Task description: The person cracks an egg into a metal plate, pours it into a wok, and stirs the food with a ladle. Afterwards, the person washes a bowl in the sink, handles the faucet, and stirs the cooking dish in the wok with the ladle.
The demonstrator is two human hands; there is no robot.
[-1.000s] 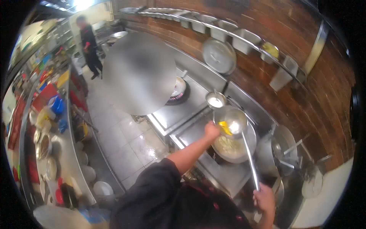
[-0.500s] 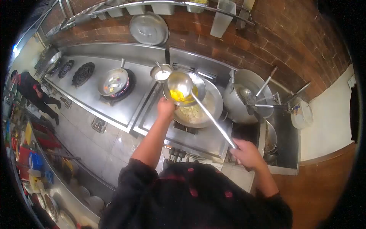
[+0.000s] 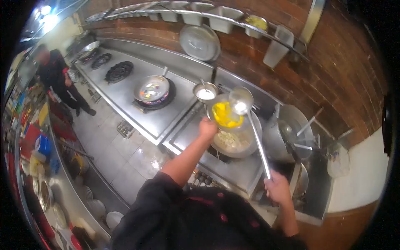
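My left hand (image 3: 208,128) is closed on the near-left rim of a metal bowl (image 3: 211,101) with bright yellow pieces of food (image 3: 226,114) in it. This bowl is held over a wide pan (image 3: 252,143) of pale, chopped food in liquid (image 3: 231,141). In my right hand (image 3: 278,187) is the end of a long-handled ladle (image 3: 259,143). The ladle's round cup hangs by the far-right side of the bowl; whether the two touch, I cannot tell. What the cup holds is blurred by glare.
Left of the pan stand a small pot of white contents (image 3: 204,92) and a frying pan (image 3: 151,88) over a lit burner. A large stockpot (image 3: 287,137) with utensils is at the right. Another person (image 3: 62,79) stands far left, beyond a counter (image 3: 79,200).
The ladle's cup has moved from above the bowl's left part to its far-right side, uncovering more yellow food. The view has turned, shifting the stove right and down in the picture.
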